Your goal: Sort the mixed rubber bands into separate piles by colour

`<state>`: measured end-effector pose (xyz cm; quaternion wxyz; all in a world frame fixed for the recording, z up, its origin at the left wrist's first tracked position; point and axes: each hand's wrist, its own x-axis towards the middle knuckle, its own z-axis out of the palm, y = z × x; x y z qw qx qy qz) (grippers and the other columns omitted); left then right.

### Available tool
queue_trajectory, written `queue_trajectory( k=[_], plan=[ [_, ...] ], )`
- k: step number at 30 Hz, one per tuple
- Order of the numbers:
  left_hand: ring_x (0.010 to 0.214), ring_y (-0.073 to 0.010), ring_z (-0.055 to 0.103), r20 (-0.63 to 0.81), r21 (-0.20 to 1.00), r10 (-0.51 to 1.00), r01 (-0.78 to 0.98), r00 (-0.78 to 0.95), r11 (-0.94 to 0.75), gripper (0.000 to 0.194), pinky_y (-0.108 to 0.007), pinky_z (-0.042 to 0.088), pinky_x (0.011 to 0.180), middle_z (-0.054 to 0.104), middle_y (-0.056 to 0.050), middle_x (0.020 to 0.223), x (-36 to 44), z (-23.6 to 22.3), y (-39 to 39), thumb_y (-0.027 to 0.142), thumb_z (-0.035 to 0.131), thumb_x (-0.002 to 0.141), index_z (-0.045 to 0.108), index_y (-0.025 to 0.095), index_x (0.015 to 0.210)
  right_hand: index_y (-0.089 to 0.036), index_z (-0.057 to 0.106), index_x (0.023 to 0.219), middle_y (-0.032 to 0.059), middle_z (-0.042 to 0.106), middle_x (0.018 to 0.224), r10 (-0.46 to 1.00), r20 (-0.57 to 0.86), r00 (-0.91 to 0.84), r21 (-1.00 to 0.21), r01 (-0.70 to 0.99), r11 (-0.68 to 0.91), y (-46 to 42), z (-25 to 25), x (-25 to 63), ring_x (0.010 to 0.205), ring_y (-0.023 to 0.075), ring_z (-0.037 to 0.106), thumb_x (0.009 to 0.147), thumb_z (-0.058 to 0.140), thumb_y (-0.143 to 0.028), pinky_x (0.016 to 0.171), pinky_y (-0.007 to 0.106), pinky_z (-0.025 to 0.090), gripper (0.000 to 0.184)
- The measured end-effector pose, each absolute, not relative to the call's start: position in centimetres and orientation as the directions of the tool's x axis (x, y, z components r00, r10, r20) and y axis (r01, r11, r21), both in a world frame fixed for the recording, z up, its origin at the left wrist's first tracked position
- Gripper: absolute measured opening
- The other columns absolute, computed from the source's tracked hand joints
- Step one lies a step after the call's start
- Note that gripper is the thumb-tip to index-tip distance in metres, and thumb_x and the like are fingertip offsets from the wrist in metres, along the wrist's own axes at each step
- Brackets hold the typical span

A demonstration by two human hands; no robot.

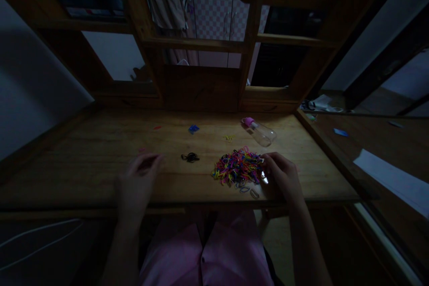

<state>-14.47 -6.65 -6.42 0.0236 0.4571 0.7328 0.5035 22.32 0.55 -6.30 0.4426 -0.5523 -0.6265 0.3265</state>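
A heap of small multicoloured rubber bands (237,167) lies on the wooden desk (187,185). At its right edge is my right hand (283,172), fingertips pinched together against the bands; what they grip is hidden. A shiny clear patch (264,177) shows beside these fingers. My left hand (137,183), smeared by motion, hovers over the left part of the desk, thumb and fingertips drawn together. Just beyond it are pink bands (142,149). Sorted by colour, black bands (190,157), blue bands (193,129), yellow bands (229,137) and an orange-red band (157,128) lie apart.
Behind the heap, a clear bottle (263,134) with a pink cap lies on its side. A wooden shelf unit (201,44) rises along the back of the desk. To the right, white paper (395,178) and a blue card (341,132) rest on another surface.
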Motion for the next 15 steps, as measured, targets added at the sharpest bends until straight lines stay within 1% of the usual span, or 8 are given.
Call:
queue_trajectory(
  k=[3,5,7,9,11,12,15],
  plan=[
    [0.081,-0.0193,0.067,0.246,0.862,0.843,0.506,-0.478,0.035,0.028,-0.026,0.051,0.074,0.071,-0.003,0.085,-10.1,-6.0,-6.7,0.048,0.069,0.078,0.069,0.020,0.084,-0.018,0.068,0.091,0.0012,0.065,0.072,0.973,0.231,0.019,-0.895,0.396,0.205,0.5,-6.2,22.2,0.065,0.0155,0.059,0.092,0.056,-0.044,0.059,0.025,0.044,0.028],
    [0.071,-0.0161,0.064,0.104,0.941,0.930,0.337,-0.353,0.023,0.029,-0.022,0.048,0.064,0.068,-0.001,0.075,-7.5,-6.0,-6.7,0.048,0.068,0.079,0.068,0.019,0.080,-0.019,0.068,0.093,0.0027,0.067,0.080,0.959,0.282,-0.007,-0.870,0.420,0.259,-0.1,-5.8,21.9,0.071,0.0165,0.061,0.092,0.057,-0.041,0.064,0.026,0.046,0.024],
    [0.060,-0.0126,0.058,-0.014,0.988,0.976,0.145,-0.216,0.046,0.033,-0.020,0.043,0.055,0.062,0.000,0.064,-5.8,-6.1,-6.7,0.049,0.065,0.082,0.066,0.017,0.073,-0.020,0.068,0.094,0.0037,0.067,0.084,0.939,0.331,-0.091,-0.826,0.453,0.335,-1.3,-5.1,21.6,0.074,0.0170,0.061,0.091,0.059,-0.036,0.067,0.027,0.047,0.018],
    [0.057,-0.0103,0.054,-0.065,0.998,0.988,0.017,-0.137,0.068,0.036,-0.018,0.038,0.052,0.059,0.000,0.060,-5.1,-6.4,-6.7,0.049,0.064,0.083,0.065,0.016,0.069,-0.020,0.067,0.094,0.0038,0.064,0.083,0.910,0.363,-0.198,-0.777,0.474,0.413,-3.1,-4.5,21.4,0.072,0.0167,0.059,0.090,0.060,-0.031,0.065,0.027,0.047,0.013],
    [0.056,-0.0090,0.052,-0.079,0.995,0.987,-0.072,-0.137,0.069,0.036,-0.017,0.035,0.050,0.058,0.000,0.061,-5.1,-6.5,-6.6,0.048,0.064,0.084,0.065,0.015,0.069,-0.021,0.065,0.090,0.0039,0.062,0.083,0.881,0.383,-0.279,-0.727,0.498,0.473,-5.2,-4.1,21.3,0.071,0.0166,0.058,0.090,0.061,-0.027,0.064,0.027,0.046,0.007],
    [0.055,-0.0086,0.051,-0.086,0.991,0.985,-0.118,-0.147,0.069,0.035,-0.017,0.034,0.049,0.057,0.000,0.061,-5.3,-6.6,-6.5,0.047,0.064,0.084,0.065,0.015,0.069,-0.021,0.064,0.088,0.0038,0.061,0.082,0.874,0.380,-0.302,-0.710,0.511,0.485,-6.2,-4.0,21.3,0.071,0.0165,0.058,0.090,0.061,-0.025,0.064,0.027,0.046,0.006],
    [0.055,-0.0085,0.050,-0.102,0.972,0.985,-0.227,-0.142,0.068,0.035,-0.018,0.034,0.050,0.057,0.000,0.061,-5.8,-6.7,-6.3,0.046,0.063,0.085,0.065,0.015,0.070,-0.021,0.060,0.086,0.0037,0.059,0.081,0.882,0.306,-0.358,-0.702,0.541,0.463,-8.4,-4.4,21.4,0.072,0.0165,0.058,0.093,0.056,-0.023,0.063,0.027,0.044,0.008]
  ],
)
